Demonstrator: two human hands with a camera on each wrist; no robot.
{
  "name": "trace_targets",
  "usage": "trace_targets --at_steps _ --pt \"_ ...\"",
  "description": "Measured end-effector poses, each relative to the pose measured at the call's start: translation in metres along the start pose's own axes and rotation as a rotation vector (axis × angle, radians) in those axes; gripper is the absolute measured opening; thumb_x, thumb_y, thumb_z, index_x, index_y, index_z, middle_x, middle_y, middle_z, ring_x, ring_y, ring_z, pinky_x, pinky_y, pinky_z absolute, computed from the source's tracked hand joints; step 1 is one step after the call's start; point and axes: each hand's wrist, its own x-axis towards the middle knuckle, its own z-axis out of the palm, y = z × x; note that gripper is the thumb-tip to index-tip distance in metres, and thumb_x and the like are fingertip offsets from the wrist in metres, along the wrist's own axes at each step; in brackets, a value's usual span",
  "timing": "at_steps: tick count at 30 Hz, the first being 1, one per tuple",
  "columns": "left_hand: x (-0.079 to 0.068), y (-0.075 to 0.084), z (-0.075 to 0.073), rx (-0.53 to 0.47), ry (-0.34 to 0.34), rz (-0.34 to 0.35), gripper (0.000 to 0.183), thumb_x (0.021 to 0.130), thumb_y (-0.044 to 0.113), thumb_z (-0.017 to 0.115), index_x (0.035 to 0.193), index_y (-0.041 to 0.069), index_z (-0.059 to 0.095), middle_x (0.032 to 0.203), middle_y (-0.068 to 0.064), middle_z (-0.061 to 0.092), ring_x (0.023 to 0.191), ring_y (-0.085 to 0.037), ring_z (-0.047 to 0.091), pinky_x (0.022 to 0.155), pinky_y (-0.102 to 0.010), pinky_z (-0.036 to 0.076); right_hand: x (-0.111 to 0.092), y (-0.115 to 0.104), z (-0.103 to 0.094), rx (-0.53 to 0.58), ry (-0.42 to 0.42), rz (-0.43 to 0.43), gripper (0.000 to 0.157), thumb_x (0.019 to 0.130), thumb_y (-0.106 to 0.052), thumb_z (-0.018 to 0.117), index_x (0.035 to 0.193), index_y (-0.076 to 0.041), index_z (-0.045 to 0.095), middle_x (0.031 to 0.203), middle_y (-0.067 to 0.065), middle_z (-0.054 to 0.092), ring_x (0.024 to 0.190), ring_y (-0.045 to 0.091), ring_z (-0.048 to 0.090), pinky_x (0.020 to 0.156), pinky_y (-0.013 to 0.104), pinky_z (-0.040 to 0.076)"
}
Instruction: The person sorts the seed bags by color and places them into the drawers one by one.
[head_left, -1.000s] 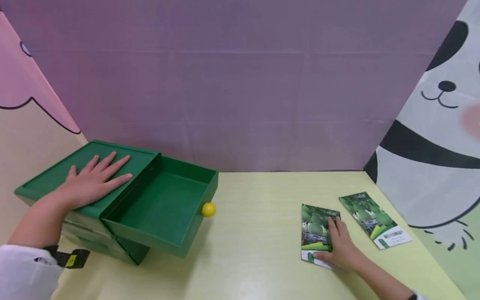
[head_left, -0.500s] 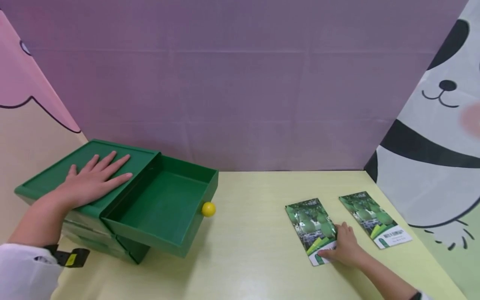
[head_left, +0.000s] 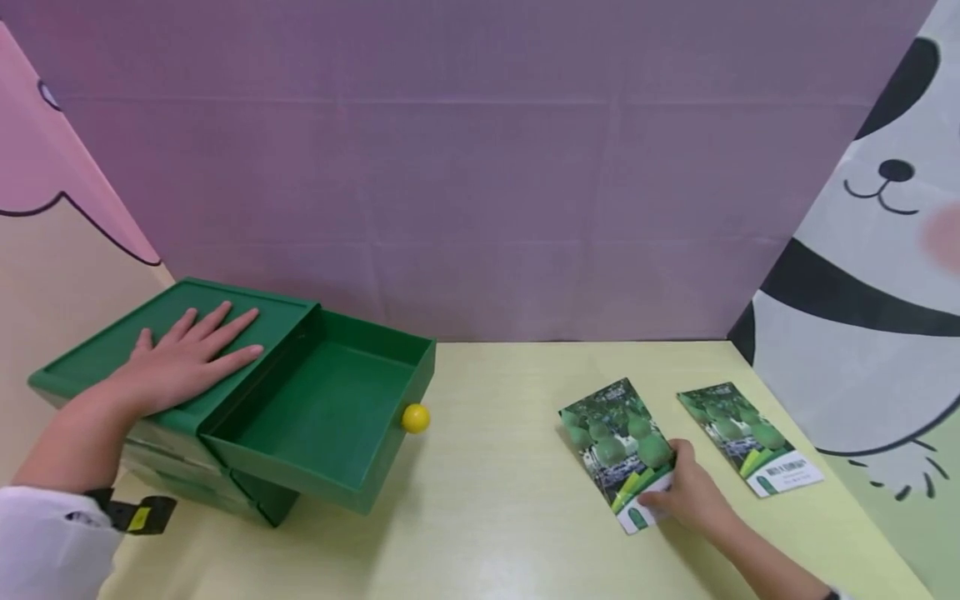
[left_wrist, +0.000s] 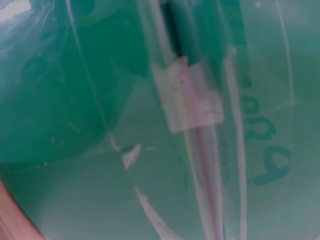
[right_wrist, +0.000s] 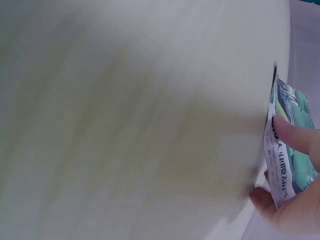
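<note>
My left hand (head_left: 180,371) lies flat with spread fingers on top of a green drawer box (head_left: 247,304). Its upper drawer (head_left: 330,408) is pulled out to the right and shows a bare green bottom; a round yellow knob (head_left: 416,418) sits on its front. The left wrist view shows the box's green side (left_wrist: 60,100) up close. My right hand (head_left: 693,492) pinches the lower right edge of a green and white printed packet (head_left: 615,446), thumb on top, fingers beneath. In the right wrist view this packet (right_wrist: 290,145) is tilted up off the table.
A second packet (head_left: 750,437) of the same print lies on the pale yellow table (head_left: 495,500), right of my right hand. A purple cloth (head_left: 480,183) stands behind the table, and a panda-print panel (head_left: 862,333) borders the right side.
My right hand has turned the packet, slid it leftward and raised it from the table, its fingers now under the edge. The left hand and the drawer box stay in place.
</note>
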Motion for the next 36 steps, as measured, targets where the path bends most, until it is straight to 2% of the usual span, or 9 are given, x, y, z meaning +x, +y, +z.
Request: trace_targets --at_steps 4,10,18,25,28,30,31,33,36 --pt "0.002 -0.001 0.0 0.016 0.01 -0.013 0.074 0.101 0.052 0.036 0.157 0.021 -0.002 0.16 -0.023 -0.01 0.139 -0.056 -0.015 0.098 -0.079 -0.017 0.0 -0.004 -0.007 -0.031 0.027 -0.031 0.09 0.065 -0.015 0.087 0.13 0.016 0.033 0.104 0.035 0.061 0.091 0.043 0.062 0.083 0.055 0.052" --pt "0.005 -0.003 -0.002 0.051 0.037 -0.039 0.077 0.099 0.056 0.038 0.157 0.017 0.007 0.159 -0.027 -0.002 0.139 -0.06 -0.007 0.096 -0.083 -0.008 0.006 -0.001 -0.017 -0.024 0.004 -0.028 0.081 0.068 -0.019 0.085 0.128 0.017 0.045 0.121 0.039 0.054 0.111 0.056 0.052 0.095 0.063 0.043" --pt "0.001 0.002 -0.01 0.019 0.209 -0.03 0.072 0.104 0.047 0.032 0.156 0.014 -0.004 0.157 -0.03 -0.009 0.139 -0.058 -0.01 0.099 -0.082 -0.005 0.014 0.001 -0.029 0.023 -0.077 0.052 0.089 0.077 -0.04 0.078 0.133 0.018 0.042 0.126 0.04 0.051 0.114 0.055 0.051 0.094 0.06 0.046" --pt "-0.009 0.036 -0.014 -0.208 0.499 -0.018 0.071 0.105 0.04 0.031 0.155 0.015 -0.013 0.158 -0.02 -0.022 0.143 -0.049 -0.016 0.107 -0.076 -0.005 0.019 -0.016 -0.041 0.105 -0.053 0.101 0.079 0.081 -0.044 0.075 0.132 0.011 0.049 0.116 0.033 0.06 0.101 0.042 0.059 0.086 0.052 0.05" --pt "-0.018 0.058 -0.016 -0.345 0.619 -0.057 0.071 0.104 0.042 0.032 0.155 0.023 -0.014 0.161 -0.008 -0.021 0.147 -0.039 -0.015 0.111 -0.071 -0.006 0.021 -0.032 -0.05 0.197 -0.067 0.16 0.089 0.083 -0.045 0.073 0.143 0.009 0.037 0.138 0.035 0.045 0.12 0.048 0.05 0.098 0.057 0.044" --pt "-0.022 0.072 -0.017 -0.457 0.668 -0.056 0.069 0.104 0.044 0.032 0.155 0.029 -0.012 0.162 0.0 -0.017 0.149 -0.032 -0.013 0.114 -0.066 -0.006 0.021 -0.045 -0.055 0.251 -0.071 0.191 0.095 0.084 -0.047 0.071 0.148 0.008 0.027 0.143 0.034 0.04 0.123 0.045 0.05 0.102 0.055 0.042" --pt "-0.023 0.078 -0.018 -0.513 0.675 -0.036 0.068 0.104 0.043 0.032 0.155 0.031 -0.011 0.163 0.002 -0.015 0.15 -0.029 -0.011 0.116 -0.063 -0.006 0.021 -0.051 -0.057 0.262 -0.067 0.195 0.099 0.085 -0.049 0.07 0.149 0.009 0.022 0.146 0.034 0.036 0.123 0.044 0.05 0.103 0.056 0.042" --pt "-0.024 0.089 -0.018 -0.619 0.651 0.027 0.065 0.104 0.041 0.032 0.155 0.034 -0.009 0.163 0.006 -0.011 0.15 -0.025 -0.008 0.119 -0.057 -0.005 0.02 -0.063 -0.061 0.302 -0.055 0.191 0.095 0.085 -0.05 0.069 0.149 0.006 0.027 0.141 0.029 0.046 0.112 0.034 0.06 0.097 0.05 0.049" --pt "-0.024 0.103 -0.017 -0.794 0.509 0.093 0.062 0.104 0.042 0.031 0.153 0.039 -0.007 0.163 0.01 -0.007 0.151 -0.024 -0.003 0.12 -0.053 -0.001 0.019 -0.081 -0.063 0.392 -0.038 0.173 0.08 0.086 -0.045 0.07 0.144 0.001 0.04 0.117 0.019 0.066 0.087 0.015 0.068 0.08 0.035 0.055"
